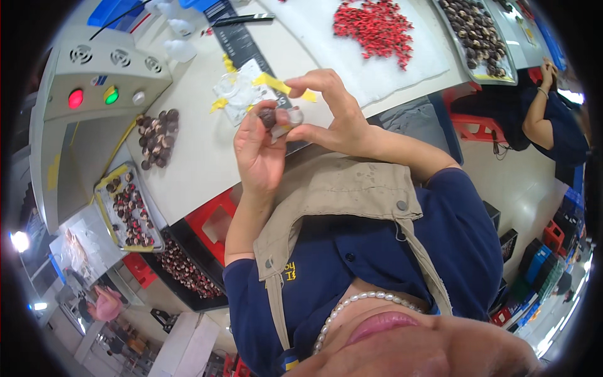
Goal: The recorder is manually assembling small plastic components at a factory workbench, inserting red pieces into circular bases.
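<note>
Between the thumb and fingers of my left hand (259, 154) is a small dark brown ball (267, 117). A small clear piece (293, 117) shows beside the ball, close to my right thumb; which hand bears it I cannot tell. My right hand (336, 113) is curved around that spot, its thumb and forefinger spread wide apart. Just beyond the hands lies a clear plastic sheet (237, 93) with yellow tape (271, 83) on it. A black strip with pale marks (245, 47) runs under it along the white table.
Brown-and-pale balls lie in a pile (157, 138) at left. A tray (100, 200) of red-specked ones is nearer, beside a grey machine (107, 78) with coloured buttons. Red pieces (374, 28) cover a white sheet; another ball-filled tray (512, 76) stands far right. A co-worker (546, 125) sits at right.
</note>
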Motion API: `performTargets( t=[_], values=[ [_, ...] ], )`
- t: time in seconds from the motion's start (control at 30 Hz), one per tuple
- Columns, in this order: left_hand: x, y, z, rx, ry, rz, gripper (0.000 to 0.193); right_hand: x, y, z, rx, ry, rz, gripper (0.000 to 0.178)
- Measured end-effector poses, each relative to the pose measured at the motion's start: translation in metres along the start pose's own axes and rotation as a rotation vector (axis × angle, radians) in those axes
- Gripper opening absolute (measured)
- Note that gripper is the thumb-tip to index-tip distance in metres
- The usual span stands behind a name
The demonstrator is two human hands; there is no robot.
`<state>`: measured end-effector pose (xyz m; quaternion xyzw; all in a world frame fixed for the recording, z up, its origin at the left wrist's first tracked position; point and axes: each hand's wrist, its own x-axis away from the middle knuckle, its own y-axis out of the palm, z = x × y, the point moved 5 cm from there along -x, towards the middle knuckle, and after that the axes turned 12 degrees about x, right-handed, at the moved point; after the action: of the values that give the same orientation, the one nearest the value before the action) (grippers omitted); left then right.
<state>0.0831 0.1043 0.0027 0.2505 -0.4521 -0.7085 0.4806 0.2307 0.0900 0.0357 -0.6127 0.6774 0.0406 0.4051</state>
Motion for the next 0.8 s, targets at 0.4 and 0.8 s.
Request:
performTargets(
  t=[0.4,0.8],
  values=[
    [-0.003,-0.022,0.002,0.109,0.016,0.144,0.034,0.011,-0.081,0.087,0.874,0.072,0.084,0.013],
    [0.083,-0.114,0.242,-1.276,1.164,0.682,0.024,-0.007,-0.056,0.099,0.211,0.469,0.023,0.012]
  ],
)
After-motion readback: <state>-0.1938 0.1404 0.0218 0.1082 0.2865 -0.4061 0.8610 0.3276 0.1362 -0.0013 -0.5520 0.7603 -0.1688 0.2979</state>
